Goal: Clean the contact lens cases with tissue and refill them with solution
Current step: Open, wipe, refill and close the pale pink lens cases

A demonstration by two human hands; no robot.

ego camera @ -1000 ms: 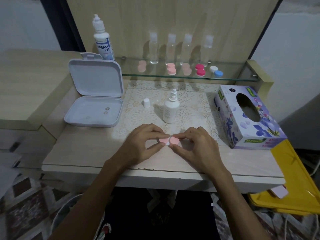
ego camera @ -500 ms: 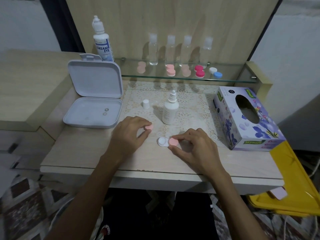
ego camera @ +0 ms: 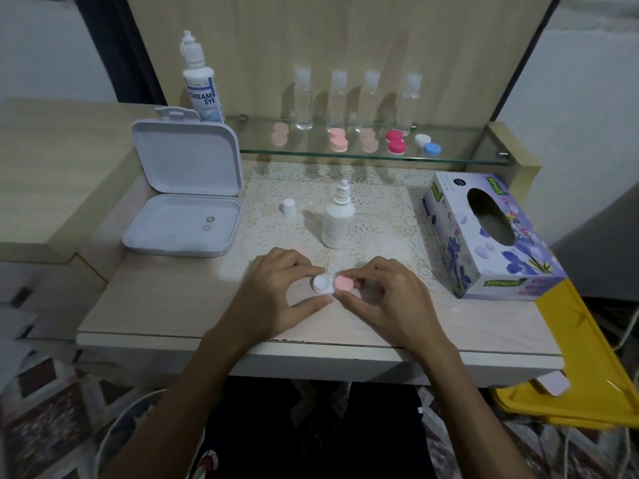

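Pinching the case point(ego camera: 328, 284) from both sides near the table's point(ego camera: 166, 305) front edge, the left hand point(ego camera: 276, 292) holds the uncapped white well between thumb and forefinger, and the right hand point(ego camera: 387, 295) closes thumb and fingertips on the pink cap over the other well. The case looks like light, stiff, smooth plastic, so it should slide or spin on the table unless one hand steadies the body while the other twists; the cap's rim is the sensible hold, and a wet well would likely be slippery. Just beyond, on the lace mat point(ego camera: 380, 209), the bottle point(ego camera: 337, 219) stands open, its small cap point(ego camera: 289, 207) apart to the left. It is probably soft-walled and tippy, best taken round the middle. To the right lies the tissue box point(ego camera: 460, 243), to the left an open white box point(ego camera: 183, 216). Farther back, the glass shelf point(ego camera: 460, 146) carries more cases point(ego camera: 396, 141) and clear bottles point(ego camera: 337, 98).
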